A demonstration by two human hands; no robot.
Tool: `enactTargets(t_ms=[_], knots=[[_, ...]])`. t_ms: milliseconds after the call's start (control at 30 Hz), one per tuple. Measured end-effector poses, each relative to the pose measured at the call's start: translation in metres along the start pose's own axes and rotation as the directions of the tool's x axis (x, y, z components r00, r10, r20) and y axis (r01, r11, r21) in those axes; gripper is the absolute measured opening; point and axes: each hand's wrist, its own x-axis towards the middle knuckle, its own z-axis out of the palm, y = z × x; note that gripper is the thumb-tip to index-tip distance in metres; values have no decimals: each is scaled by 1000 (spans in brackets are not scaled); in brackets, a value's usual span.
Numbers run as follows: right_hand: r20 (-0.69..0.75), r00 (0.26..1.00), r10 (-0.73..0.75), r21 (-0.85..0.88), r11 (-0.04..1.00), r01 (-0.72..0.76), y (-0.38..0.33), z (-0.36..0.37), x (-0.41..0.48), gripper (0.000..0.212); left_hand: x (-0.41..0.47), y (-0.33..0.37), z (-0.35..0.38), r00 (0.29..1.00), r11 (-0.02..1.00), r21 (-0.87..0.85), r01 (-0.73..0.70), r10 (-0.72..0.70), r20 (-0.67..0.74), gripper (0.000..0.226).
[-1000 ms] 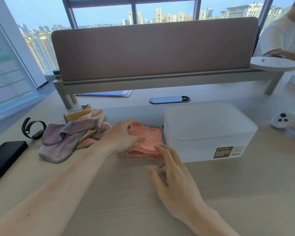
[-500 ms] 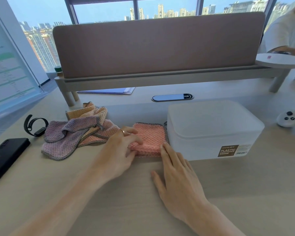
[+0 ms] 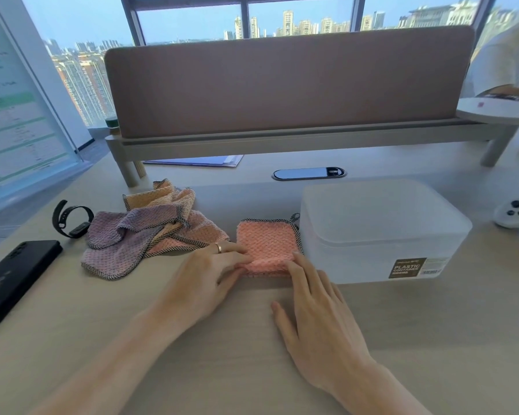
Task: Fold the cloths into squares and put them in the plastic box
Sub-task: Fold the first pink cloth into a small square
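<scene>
Okay, the folded pink cloth (image 3: 267,244) lies flat on the desk (image 3: 432,339) as a neat square, dark stitched edging showing along its far and right sides, its right edge just beside the plastic box (image 3: 381,229), maybe touching it. The box is frosted and translucent, lid on, with a dark label at the front right corner. The cloth is outside it.

The left hand (image 3: 204,277) sits at the cloth's near-left corner with its fingers curled in and pinching that edge; a ring (image 3: 219,248) shows on one finger. The right hand (image 3: 315,313) lies flat on the desk, fingers straight and relaxed, holding nothing - only the fingertips (image 3: 294,265) touch the cloth's near-right edge.

Left of the folded square is the pile of loose cloths (image 3: 144,235), crumpled - a purple one on top, orange and pink ones under and behind it. The pile's right end lies just beside the left hand's knuckles.

Further left are a black wristband (image 3: 71,217) and a black phone (image 3: 15,274), both on the desk and apart from the pile. Behind stand a tall divider panel (image 3: 282,82) on a low riser, with papers (image 3: 198,160) beneath it and a cable port (image 3: 309,173) in the desk just behind the box. A white controller (image 3: 516,212) lies at far right - a second person (image 3: 504,64) sits beyond the divider there.
</scene>
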Motion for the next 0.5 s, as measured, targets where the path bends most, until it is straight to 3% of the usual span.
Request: enactTargets(t_ms=[233, 400, 500], knots=[[8, 1000, 15, -41, 999, -15, -2, 1, -1, 71, 10, 4, -2, 992, 1000, 3, -18, 18, -122, 21], [-33, 999, 26, -60, 998, -28, -3, 1, 0, 69, 1, -1, 4, 1000, 998, 60, 7, -8, 25, 23], [-19, 1000, 22, -68, 997, -23, -3, 1, 0, 70, 7, 5, 1, 997, 996, 18, 82, -82, -16, 22]])
